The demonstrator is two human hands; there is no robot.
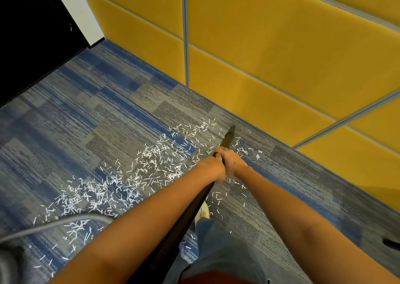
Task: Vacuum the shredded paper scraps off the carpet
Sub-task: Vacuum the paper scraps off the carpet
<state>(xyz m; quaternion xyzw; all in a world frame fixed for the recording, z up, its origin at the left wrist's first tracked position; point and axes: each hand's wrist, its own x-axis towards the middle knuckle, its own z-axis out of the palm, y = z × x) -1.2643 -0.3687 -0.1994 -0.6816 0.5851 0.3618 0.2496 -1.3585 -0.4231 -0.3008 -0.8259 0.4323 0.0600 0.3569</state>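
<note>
— Blue-and-grey striped carpet (86, 110) runs up to a wall of yellow padded panels (259, 45). Where are the paper scraps (151, 160)?
— White ones, strewn in a band across the carpet, from the grey hose (54, 225) at lower left up towards the foot of the wall.
— And the hands?
— Both curl round the black vacuum wand (227, 141): the left hand (213, 164) sits right against the right hand (233, 160). The wand's tip points down at the carpet near the wall, among the farthest scraps.
— Anything below?
— A pale shoe (203, 210) beside the wand.
</note>
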